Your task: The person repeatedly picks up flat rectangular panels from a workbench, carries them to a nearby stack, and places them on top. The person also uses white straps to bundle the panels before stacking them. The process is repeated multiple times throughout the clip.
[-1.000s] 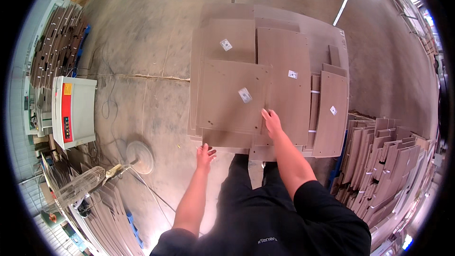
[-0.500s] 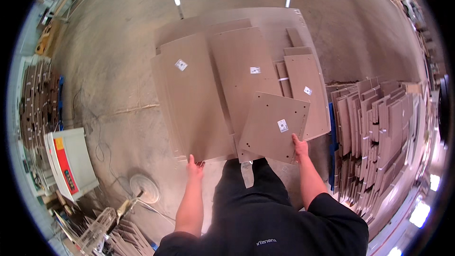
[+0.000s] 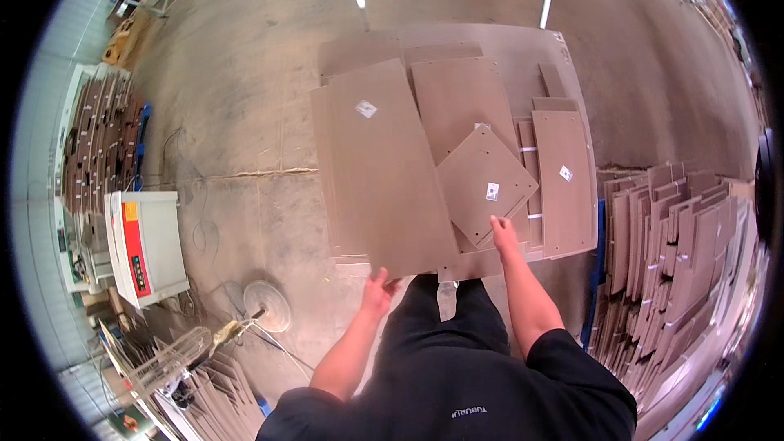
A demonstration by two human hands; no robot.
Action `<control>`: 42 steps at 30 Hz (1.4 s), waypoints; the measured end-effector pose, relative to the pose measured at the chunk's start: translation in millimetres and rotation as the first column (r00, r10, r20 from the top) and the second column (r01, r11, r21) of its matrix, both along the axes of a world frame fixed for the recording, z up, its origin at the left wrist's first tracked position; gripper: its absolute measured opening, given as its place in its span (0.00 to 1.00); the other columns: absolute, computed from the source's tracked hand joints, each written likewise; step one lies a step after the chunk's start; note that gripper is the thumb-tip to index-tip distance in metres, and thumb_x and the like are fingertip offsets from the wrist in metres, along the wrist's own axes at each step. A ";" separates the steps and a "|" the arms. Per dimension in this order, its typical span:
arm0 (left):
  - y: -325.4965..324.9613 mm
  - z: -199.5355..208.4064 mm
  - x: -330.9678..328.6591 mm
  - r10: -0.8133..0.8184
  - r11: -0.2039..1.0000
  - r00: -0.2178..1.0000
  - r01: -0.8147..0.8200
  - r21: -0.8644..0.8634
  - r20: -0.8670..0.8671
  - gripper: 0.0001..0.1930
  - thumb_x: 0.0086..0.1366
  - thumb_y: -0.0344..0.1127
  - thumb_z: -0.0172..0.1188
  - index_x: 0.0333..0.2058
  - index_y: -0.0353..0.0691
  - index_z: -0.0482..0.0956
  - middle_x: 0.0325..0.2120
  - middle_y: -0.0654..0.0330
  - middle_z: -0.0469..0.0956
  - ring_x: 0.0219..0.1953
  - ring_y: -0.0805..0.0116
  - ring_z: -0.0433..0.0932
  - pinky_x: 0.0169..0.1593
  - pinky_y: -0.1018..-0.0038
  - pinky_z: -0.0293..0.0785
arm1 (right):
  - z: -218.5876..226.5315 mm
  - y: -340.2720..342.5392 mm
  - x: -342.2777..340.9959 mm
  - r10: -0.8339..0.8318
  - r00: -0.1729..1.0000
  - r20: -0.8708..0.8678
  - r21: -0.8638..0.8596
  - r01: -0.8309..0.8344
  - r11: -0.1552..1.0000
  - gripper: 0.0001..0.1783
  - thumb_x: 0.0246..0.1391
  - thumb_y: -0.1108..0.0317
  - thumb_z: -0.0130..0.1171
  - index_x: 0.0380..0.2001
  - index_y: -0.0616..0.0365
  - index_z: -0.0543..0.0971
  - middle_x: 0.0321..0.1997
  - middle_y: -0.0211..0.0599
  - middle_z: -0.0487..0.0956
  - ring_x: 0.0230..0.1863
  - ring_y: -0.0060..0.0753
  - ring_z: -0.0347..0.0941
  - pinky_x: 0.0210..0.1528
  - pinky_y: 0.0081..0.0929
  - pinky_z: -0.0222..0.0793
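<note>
A long brown board (image 3: pixel 384 171) with a white label lies on the left stack. My left hand (image 3: pixel 379 292) is closed at its near edge, fingers partly hidden beneath. My right hand (image 3: pixel 504 237) pinches the lower right edge of a small brown board (image 3: pixel 482 175) with dark holes and a label. That board is turned like a diamond and lies over the middle board (image 3: pixel 457 90), partly covering it. To its right is a narrow brown board (image 3: pixel 559 188) with small holes and a label, beside thinner strips (image 3: pixel 527 159) with white bands.
The boards rest on a large brown sheet (image 3: pixel 531 45). Upright bundles of brown boards (image 3: pixel 661 261) stand at the right, with another stack (image 3: pixel 102 139) at far left. A white and red machine (image 3: pixel 151 249) and a stand with a round base (image 3: pixel 268 306) are at the left.
The small board has turned into a diamond position and moved farther away over the middle board, with my right hand still at its edge. The view has shifted left.
</note>
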State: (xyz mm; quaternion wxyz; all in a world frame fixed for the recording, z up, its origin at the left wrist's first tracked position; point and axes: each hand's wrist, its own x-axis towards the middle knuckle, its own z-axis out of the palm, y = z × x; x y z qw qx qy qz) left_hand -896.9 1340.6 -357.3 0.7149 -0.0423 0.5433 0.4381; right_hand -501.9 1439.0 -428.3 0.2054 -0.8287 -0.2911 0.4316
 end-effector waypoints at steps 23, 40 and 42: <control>-78.9 53.8 16.8 -0.806 0.590 0.588 0.807 -0.016 -0.074 0.29 0.67 0.42 0.66 0.60 0.30 0.72 0.53 0.52 0.78 0.52 0.60 0.78 0.57 0.61 0.74 | 212.7 -134.9 -24.0 0.470 0.879 -0.074 0.195 -0.450 0.872 0.40 0.44 0.39 0.75 0.51 0.60 0.80 0.48 0.52 0.84 0.50 0.51 0.81 0.54 0.40 0.74; -212.5 30.7 288.7 -0.691 -0.614 -0.500 0.787 0.059 -0.522 0.21 0.70 0.47 0.63 0.53 0.37 0.80 0.43 0.63 0.82 0.41 0.73 0.78 0.46 0.70 0.75 | 252.5 -639.8 18.8 -0.751 0.661 -0.011 0.141 0.744 0.653 0.43 0.45 0.40 0.72 0.53 0.65 0.77 0.52 0.53 0.82 0.56 0.50 0.78 0.60 0.41 0.71; -270.3 103.1 324.6 -0.623 -0.700 -0.588 0.713 0.033 -0.516 0.22 0.69 0.48 0.65 0.53 0.38 0.80 0.42 0.65 0.82 0.43 0.74 0.78 0.48 0.72 0.73 | 291.6 -705.5 -7.6 -0.879 0.472 -0.058 0.062 0.881 0.469 0.43 0.45 0.40 0.72 0.54 0.65 0.77 0.53 0.53 0.82 0.56 0.49 0.78 0.60 0.41 0.71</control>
